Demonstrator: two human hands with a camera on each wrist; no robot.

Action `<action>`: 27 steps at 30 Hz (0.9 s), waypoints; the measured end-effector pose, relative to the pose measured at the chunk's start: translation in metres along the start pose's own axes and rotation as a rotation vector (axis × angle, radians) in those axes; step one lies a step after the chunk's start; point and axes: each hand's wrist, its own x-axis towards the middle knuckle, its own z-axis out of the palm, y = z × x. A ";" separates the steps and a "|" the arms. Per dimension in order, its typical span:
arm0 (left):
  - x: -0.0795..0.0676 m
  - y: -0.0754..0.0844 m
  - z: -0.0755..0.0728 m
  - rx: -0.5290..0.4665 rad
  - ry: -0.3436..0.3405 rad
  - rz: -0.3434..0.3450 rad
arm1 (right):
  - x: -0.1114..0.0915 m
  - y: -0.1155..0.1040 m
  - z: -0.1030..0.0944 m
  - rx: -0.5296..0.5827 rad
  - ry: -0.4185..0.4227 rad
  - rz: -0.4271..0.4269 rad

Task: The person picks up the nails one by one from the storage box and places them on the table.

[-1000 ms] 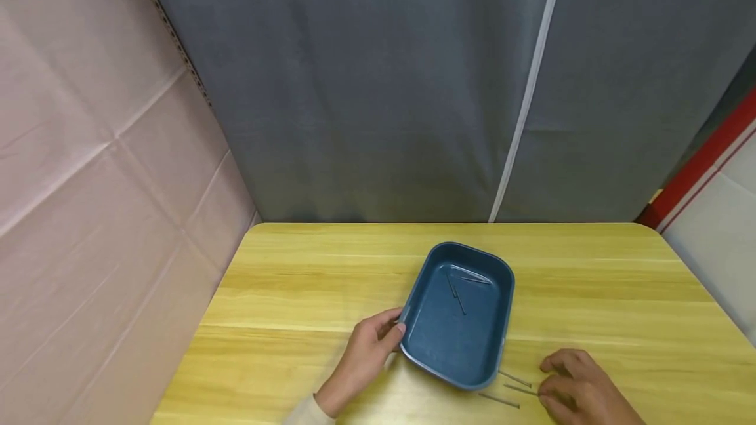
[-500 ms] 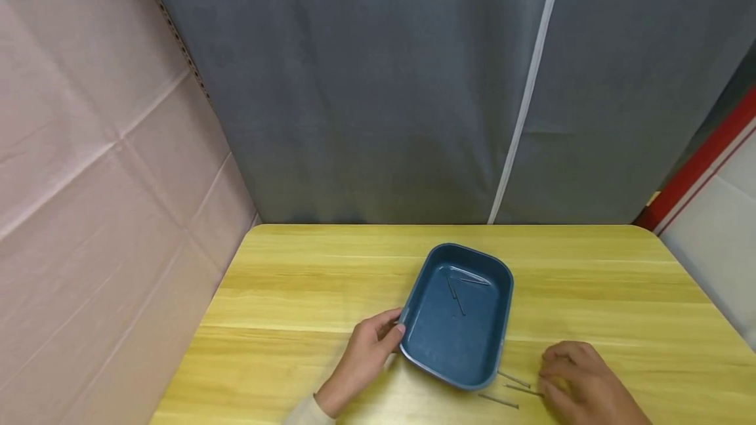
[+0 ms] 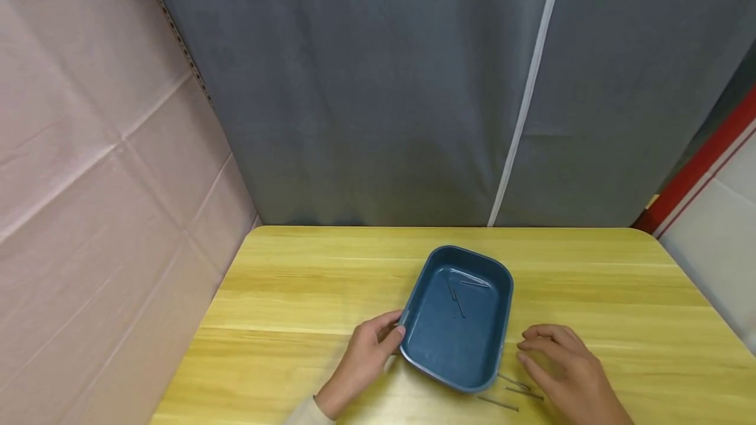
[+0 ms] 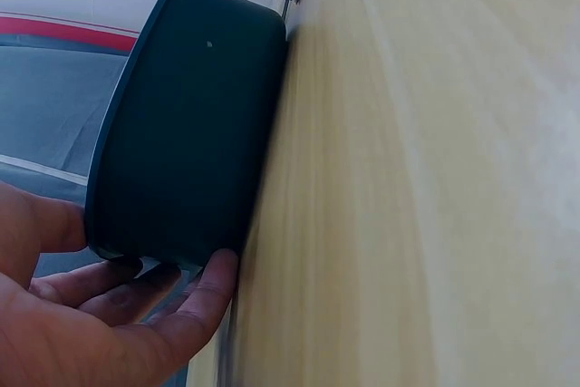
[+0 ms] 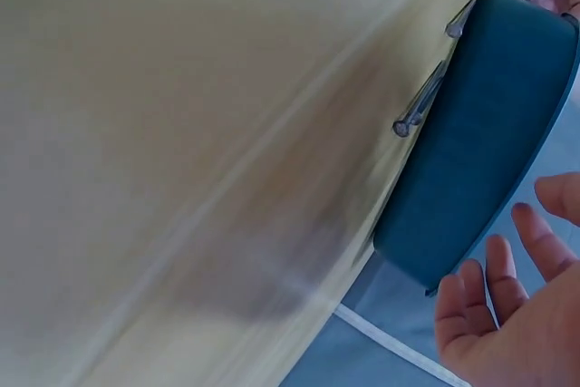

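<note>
A dark blue rectangular tray [image 3: 455, 353] sits angled on the table. My left hand [image 3: 369, 349] grips its left side, thumb at the rim and fingers against the outer wall, as the left wrist view shows [image 4: 136, 324]. Several thin metal nails [image 3: 459, 300] lie on the tray floor towards its far end. Three more nails [image 3: 499, 403] rest on the table by the tray's near right corner, two of them close together; their heads show in the right wrist view. My right hand [image 3: 567, 369] hovers just right of the tray and these nails, fingers loosely bent, holding nothing.
The wooden table [image 3: 307, 281] extends to both sides of the tray. A grey curtain [image 3: 378, 97] hangs behind its far edge. Pale pink panelling [image 3: 106, 202] stands at the left, and a red and white panel [image 3: 703, 182] at the right.
My right hand has come away from the end of the nails and moved left and forward towards the tray, its fingers spreading. The left hand keeps its grip on the tray.
</note>
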 end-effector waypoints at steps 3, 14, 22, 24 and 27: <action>0.000 0.000 0.000 0.002 -0.001 -0.001 | 0.006 -0.001 0.004 0.010 0.002 0.029; 0.000 0.001 0.001 -0.007 -0.004 -0.011 | 0.024 0.002 0.015 0.029 -0.011 -0.018; 0.001 0.001 0.001 -0.009 0.000 -0.002 | 0.036 0.002 0.020 -0.022 -0.019 -0.042; 0.001 0.001 0.002 -0.010 0.000 -0.001 | 0.039 0.002 0.021 -0.036 -0.022 -0.047; 0.001 0.002 0.002 -0.016 0.001 -0.005 | 0.043 0.003 0.022 -0.042 -0.022 -0.057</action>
